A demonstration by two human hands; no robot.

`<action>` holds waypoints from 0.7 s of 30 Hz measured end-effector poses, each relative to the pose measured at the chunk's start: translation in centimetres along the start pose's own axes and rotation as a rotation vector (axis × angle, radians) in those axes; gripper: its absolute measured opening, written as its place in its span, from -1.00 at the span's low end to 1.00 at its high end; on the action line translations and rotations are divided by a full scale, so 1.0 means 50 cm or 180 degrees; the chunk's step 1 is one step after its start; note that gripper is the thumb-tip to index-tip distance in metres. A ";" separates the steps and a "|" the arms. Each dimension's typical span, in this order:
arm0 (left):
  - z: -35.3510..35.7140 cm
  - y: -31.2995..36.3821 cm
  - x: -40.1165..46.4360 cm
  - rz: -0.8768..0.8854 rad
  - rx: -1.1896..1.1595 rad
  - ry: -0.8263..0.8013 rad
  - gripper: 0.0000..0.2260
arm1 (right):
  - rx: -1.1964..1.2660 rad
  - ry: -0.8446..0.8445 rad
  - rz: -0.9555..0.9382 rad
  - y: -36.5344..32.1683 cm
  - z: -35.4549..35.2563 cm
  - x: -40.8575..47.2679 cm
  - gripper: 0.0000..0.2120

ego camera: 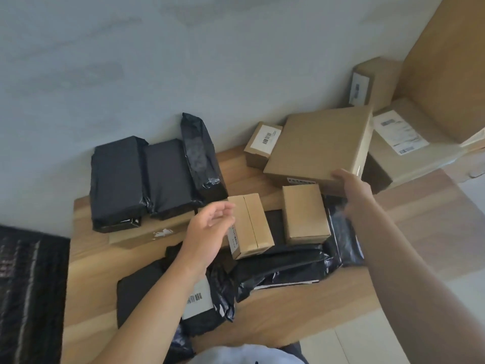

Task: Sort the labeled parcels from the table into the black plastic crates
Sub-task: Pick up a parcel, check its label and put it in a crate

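My right hand grips the near right corner of a large flat cardboard box, which is tilted above the wooden table. My left hand hovers open, fingers apart, just left of a small cardboard box that rests on black poly parcels. A second small brown box stands to its right. A black crate shows at the left edge, below the table. A black parcel with a white barcode label lies under my left forearm.
Three black wrapped parcels stand at the table's back left against the grey wall. Labeled cardboard boxes pile up at the back right beside a large upright carton. Crumpled black bags cover the table's middle.
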State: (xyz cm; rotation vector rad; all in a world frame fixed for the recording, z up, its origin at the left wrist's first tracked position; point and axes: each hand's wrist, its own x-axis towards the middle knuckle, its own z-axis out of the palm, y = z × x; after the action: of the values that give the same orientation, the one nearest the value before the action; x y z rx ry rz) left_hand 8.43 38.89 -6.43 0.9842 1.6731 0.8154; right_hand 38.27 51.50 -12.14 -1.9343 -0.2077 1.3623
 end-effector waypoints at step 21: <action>-0.190 -0.014 -0.146 0.0804 -0.1054 0.0440 -0.87 | -0.0577 0.0287 -0.3146 0.086 -0.064 -0.341 0.04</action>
State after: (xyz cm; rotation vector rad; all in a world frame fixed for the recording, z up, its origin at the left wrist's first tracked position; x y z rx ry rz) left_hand 0.50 31.46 -1.35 0.9314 1.4807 1.3083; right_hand 32.67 38.08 -1.77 -1.6283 -1.1011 0.5977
